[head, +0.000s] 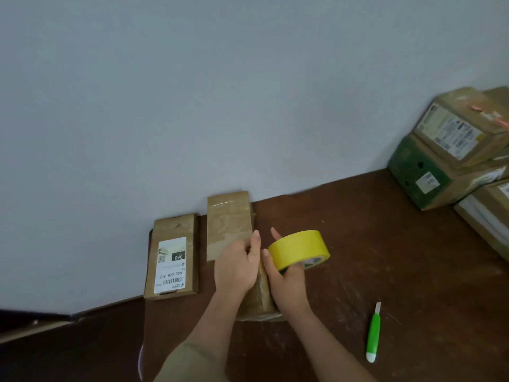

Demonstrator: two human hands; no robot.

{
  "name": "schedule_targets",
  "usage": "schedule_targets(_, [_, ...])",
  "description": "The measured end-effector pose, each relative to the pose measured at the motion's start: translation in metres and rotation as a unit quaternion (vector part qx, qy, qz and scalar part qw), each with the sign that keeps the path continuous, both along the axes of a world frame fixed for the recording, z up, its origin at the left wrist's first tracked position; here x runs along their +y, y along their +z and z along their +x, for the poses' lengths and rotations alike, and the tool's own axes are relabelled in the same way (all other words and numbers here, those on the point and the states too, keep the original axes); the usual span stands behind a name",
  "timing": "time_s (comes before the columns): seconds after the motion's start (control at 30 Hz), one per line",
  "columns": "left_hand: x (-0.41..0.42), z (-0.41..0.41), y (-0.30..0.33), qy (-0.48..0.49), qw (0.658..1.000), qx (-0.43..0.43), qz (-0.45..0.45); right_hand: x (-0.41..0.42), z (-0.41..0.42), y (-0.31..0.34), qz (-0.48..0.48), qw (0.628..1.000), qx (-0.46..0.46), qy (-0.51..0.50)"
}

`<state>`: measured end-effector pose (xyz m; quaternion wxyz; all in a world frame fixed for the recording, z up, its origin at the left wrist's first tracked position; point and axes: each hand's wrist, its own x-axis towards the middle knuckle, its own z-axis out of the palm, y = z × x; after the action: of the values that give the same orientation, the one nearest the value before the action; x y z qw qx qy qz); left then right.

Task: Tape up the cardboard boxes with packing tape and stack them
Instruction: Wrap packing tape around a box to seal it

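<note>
- The right hand point(286, 282) grips a roll of yellow packing tape point(298, 249), fingers curled through its core, just right of the box being worked on.
- The left hand point(237, 267) rests on a long brown cardboard box point(260, 299) lying on the dark brown wooden table point(385, 257), thumb up; whether its fingers pinch the tape end, I cannot tell.
- A flat brown box with glossy clear tape point(228, 221) lies just beyond, against the pale wall point(220, 92).
- A flat brown box with a white shipping label point(172, 257) lies to its left.
- A green utility knife point(373, 333) lies near right.
- Stacked cardboard boxes point(454, 150) stand far right.
</note>
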<state>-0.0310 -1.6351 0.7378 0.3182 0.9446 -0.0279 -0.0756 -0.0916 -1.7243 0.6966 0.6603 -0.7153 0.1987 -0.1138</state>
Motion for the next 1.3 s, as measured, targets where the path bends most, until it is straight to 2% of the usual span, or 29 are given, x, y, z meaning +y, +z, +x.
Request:
schedule_targets(0.07, [0.019, -0.002, -0.011, 0.014, 0.999, 0.011, -0.044, 0.014, 0.001, -0.002, -0.041, 0.999, 0.001, 0.017])
schedule_targets(0.13, [0.038, -0.007, -0.019, 0.064, 0.99, 0.021, -0.126, 0.024, 0.002, 0.001, -0.063, 0.997, 0.003, 0.044])
schedule_targets(0.2, [0.057, -0.015, -0.026, 0.09, 0.97, 0.055, -0.22, 0.03, 0.002, 0.006, -0.028, 0.996, 0.019, 0.084])
schedule_targets(0.27, [0.068, -0.025, -0.031, 0.076, 0.956, 0.094, -0.268, 0.033, 0.001, 0.007, -0.03, 0.992, 0.032, 0.121])
schedule_targets(0.37, [0.078, -0.034, -0.049, 0.083, 0.961, 0.09, -0.248, 0.04, -0.005, 0.009, -0.119, 0.97, 0.079, 0.197])
schedule_targets(0.47, [0.088, -0.042, -0.047, 0.091, 0.97, 0.05, -0.22, 0.044, -0.007, 0.019, -0.098, 0.961, 0.122, 0.227])
schedule_targets(0.57, [0.092, -0.062, -0.041, 0.017, 0.937, 0.197, -0.288, 0.043, -0.01, 0.031, -0.079, 0.961, 0.139, 0.227])
schedule_targets(0.63, [0.09, -0.074, -0.051, -0.044, 0.943, 0.216, -0.248, 0.046, -0.015, 0.03, -0.069, 0.961, 0.15, 0.223])
schedule_targets(0.73, [0.086, -0.092, -0.066, -0.063, 0.963, 0.21, -0.156, 0.053, -0.027, 0.027, -0.067, 0.966, 0.15, 0.201])
schedule_targets(0.87, [0.081, -0.111, -0.085, 0.011, 0.955, 0.189, -0.228, 0.048, -0.043, 0.014, -0.053, 0.973, 0.137, 0.179])
schedule_targets(0.97, [0.077, -0.111, -0.085, -0.005, 0.958, 0.192, -0.215, 0.038, -0.048, 0.011, -0.012, 0.984, 0.104, 0.142])
schedule_targets(1.07, [0.075, -0.106, -0.081, -0.009, 0.957, 0.2, -0.209, 0.02, -0.042, 0.009, 0.027, 0.991, 0.107, 0.069])
schedule_targets(1.2, [0.075, -0.1, -0.081, -0.018, 0.954, 0.226, -0.199, -0.019, -0.035, 0.008, -0.028, 0.994, 0.097, 0.034])
schedule_targets(1.3, [0.075, -0.095, -0.081, -0.022, 0.948, 0.25, -0.194, -0.045, -0.032, 0.017, 0.044, 0.995, 0.068, -0.052])
